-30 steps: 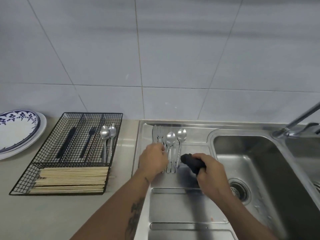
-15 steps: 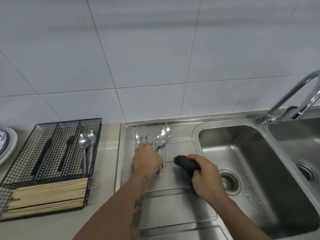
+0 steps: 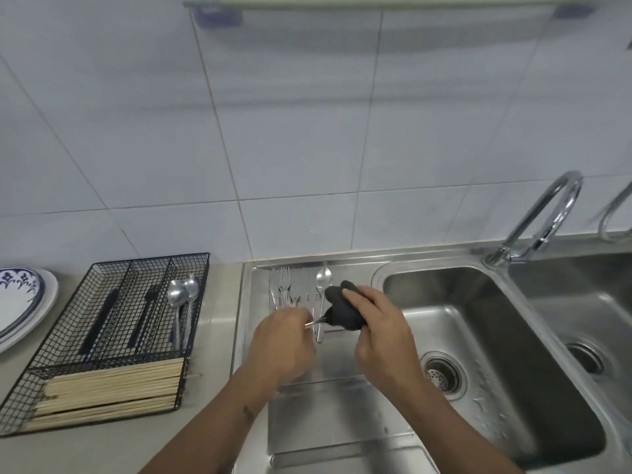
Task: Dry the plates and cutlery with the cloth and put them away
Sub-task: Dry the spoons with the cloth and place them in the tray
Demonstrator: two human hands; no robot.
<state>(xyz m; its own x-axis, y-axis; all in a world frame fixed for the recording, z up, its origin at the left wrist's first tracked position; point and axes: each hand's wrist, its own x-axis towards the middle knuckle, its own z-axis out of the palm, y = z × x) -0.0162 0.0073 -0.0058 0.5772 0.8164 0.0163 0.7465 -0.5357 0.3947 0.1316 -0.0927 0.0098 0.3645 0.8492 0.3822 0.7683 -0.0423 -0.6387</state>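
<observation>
Over the ribbed stainless-steel draining board, the left hand pinches the handle of a thin metal utensil whose far end is buried in the bunched black cloth; which kind of utensil it is cannot be told. The right hand grips that cloth, fingers curled over it. Behind the hands, steel forks and one steel spoon lie on the board. On the counter to the left sits a black wire-mesh cutlery tray holding two spoons, dark-handled pieces and pale wooden chopsticks. Blue-patterned white plates are stacked at the far left edge.
</observation>
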